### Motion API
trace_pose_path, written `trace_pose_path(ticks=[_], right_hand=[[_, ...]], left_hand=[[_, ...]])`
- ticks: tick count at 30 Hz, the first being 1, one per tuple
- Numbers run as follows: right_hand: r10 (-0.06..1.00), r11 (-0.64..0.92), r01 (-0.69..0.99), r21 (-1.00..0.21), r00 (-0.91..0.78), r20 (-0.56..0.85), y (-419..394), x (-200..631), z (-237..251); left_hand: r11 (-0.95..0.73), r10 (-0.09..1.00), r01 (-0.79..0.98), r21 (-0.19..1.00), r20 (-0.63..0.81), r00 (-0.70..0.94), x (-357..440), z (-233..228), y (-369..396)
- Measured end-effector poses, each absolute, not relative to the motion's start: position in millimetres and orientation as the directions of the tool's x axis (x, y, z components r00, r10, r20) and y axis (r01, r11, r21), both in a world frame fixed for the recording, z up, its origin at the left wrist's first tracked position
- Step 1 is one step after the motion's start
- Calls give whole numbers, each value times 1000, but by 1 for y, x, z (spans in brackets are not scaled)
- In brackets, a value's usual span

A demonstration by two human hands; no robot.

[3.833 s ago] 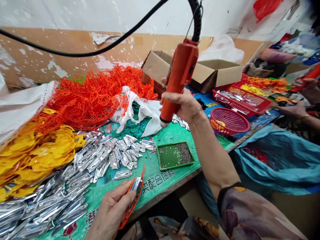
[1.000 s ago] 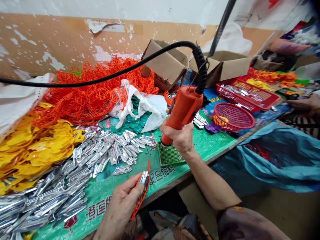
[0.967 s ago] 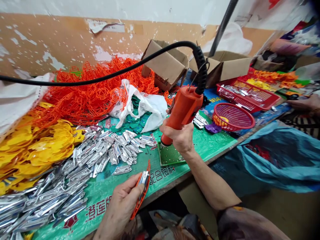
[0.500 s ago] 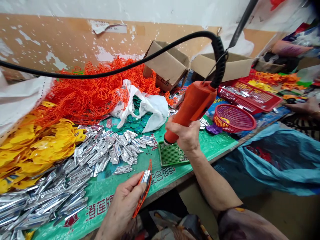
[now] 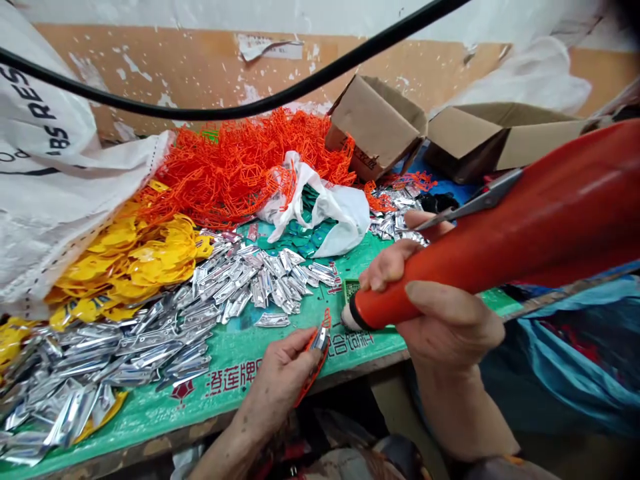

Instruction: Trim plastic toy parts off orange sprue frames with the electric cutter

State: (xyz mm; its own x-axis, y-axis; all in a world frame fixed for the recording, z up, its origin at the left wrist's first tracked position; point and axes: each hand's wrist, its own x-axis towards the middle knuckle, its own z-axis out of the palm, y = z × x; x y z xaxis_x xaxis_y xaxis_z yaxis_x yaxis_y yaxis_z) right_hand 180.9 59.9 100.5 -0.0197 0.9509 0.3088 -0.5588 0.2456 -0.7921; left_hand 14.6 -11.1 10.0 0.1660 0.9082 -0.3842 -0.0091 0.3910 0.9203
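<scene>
My right hand (image 5: 440, 313) is wrapped round a red electric screwdriver (image 5: 480, 247), raised close to the camera and tilted so its tip points down and left. My left hand (image 5: 287, 370), near the table's front edge, pinches an orange plastic piece (image 5: 311, 375) with a shiny silver piece (image 5: 320, 339) laid against it. The screwdriver's tip is a short way to the right of these pieces, apart from them. Behind the tip, a green tray (image 5: 351, 288) is mostly hidden. Many loose silver pieces (image 5: 235, 287) lie left of my hands on the green table cover (image 5: 240, 360).
Yellow plastic parts (image 5: 150, 260) and a tangled orange heap (image 5: 240, 167) stand at the back left, beside a white sack (image 5: 65, 200). A white bag (image 5: 345, 220) holds green pieces. Cardboard boxes (image 5: 377, 127) line the wall. A black cable (image 5: 240, 110) hangs across the view.
My right hand has brought the screwdriver down and tilted it, its tip closer to the pieces in my left hand. The view has shifted right-to-left less; table things now appear farther right.
</scene>
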Motion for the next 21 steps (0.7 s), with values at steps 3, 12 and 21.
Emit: trace_pose_path(ticks=[3, 12, 21], right_hand=[[961, 205, -544, -814, -46, 273, 54, 174, 98], [960, 201, -501, -842, -71, 272, 52, 171, 93], [952, 238, -415, -878, -77, 295, 50, 172, 85]], left_hand=[[378, 912, 16, 926, -375, 164, 15, 9, -11], [364, 921, 36, 931, -365, 134, 17, 11, -9], [355, 921, 28, 934, -355, 163, 15, 8, -11]])
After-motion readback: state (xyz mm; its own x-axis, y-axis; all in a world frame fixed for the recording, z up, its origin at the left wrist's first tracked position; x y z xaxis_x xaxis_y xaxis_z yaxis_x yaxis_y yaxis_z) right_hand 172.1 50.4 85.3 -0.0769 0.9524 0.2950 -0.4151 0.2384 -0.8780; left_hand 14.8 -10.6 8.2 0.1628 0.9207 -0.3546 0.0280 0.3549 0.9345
